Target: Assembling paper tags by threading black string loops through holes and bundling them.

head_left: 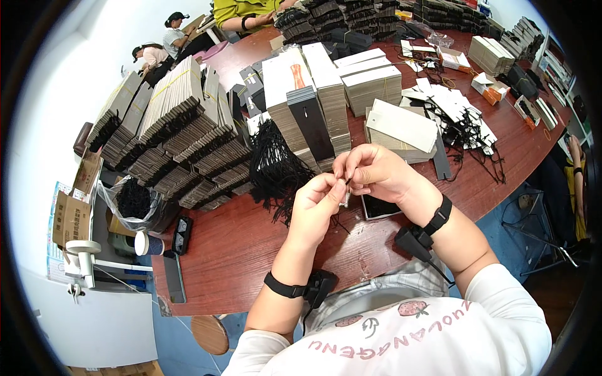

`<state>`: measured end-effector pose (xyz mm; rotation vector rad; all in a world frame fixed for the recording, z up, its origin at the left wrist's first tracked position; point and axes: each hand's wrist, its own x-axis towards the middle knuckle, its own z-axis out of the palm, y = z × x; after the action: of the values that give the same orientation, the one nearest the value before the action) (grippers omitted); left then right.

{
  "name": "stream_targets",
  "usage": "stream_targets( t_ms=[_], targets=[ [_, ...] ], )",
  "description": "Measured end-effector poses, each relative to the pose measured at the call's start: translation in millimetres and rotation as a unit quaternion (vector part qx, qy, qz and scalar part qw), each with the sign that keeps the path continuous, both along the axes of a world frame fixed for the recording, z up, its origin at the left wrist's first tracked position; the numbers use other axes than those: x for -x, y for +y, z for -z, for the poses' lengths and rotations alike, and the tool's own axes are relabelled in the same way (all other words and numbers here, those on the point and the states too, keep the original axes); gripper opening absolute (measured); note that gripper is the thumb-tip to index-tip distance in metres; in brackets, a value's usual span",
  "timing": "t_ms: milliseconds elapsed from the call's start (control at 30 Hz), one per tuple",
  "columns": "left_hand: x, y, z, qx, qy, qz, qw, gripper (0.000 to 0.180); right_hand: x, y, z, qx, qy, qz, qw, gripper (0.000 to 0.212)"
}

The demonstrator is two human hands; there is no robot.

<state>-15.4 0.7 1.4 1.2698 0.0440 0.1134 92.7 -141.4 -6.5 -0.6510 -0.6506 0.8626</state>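
My left hand [320, 203] and my right hand [379, 174] meet over the table's near part, fingertips pinched together. Between them is something small, partly dark and partly pale, mostly hidden by the fingers. Just left of my hands hangs a thick bundle of black cords [276, 160]. Beyond my fingers stand tall stacks of pale cards [282, 84], with a dark card [310, 122] leaning upright against their front. Beneath my right wrist lies a flat dark object with a light rim [381, 208], partly covered.
Corded card stacks [182, 113] fill the left side. Loose white tags with black cords [461, 116] spread at the right. A paper cup [149, 244] and a phone [174, 279] sit near the left edge. Other people [179, 37] are seated around the room.
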Motion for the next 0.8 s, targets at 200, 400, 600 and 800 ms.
stream_targets(
  t_ms=[200,400,600,800],
  targets=[
    [-3.2,14.1,6.2,0.047,-0.058,0.037,0.997,0.017,-1.8,-3.2,-2.5,0.056,0.085,-0.048,0.994,0.010],
    [-3.0,16.0,-0.4,-0.024,-0.092,-0.015,0.995,0.014,2.6,-2.4,-8.5,0.179,0.012,-0.013,0.984,0.011],
    [-0.3,14.0,-0.4,-0.083,-0.066,-0.027,0.994,0.008,10.8,0.0,-22.3,0.286,-0.187,0.077,0.937,0.009],
    [-4.4,8.1,-7.5,-0.092,-0.125,-0.067,0.986,0.048,8.8,2.9,-7.0,0.255,-0.303,0.119,0.910,0.009]
  ],
)
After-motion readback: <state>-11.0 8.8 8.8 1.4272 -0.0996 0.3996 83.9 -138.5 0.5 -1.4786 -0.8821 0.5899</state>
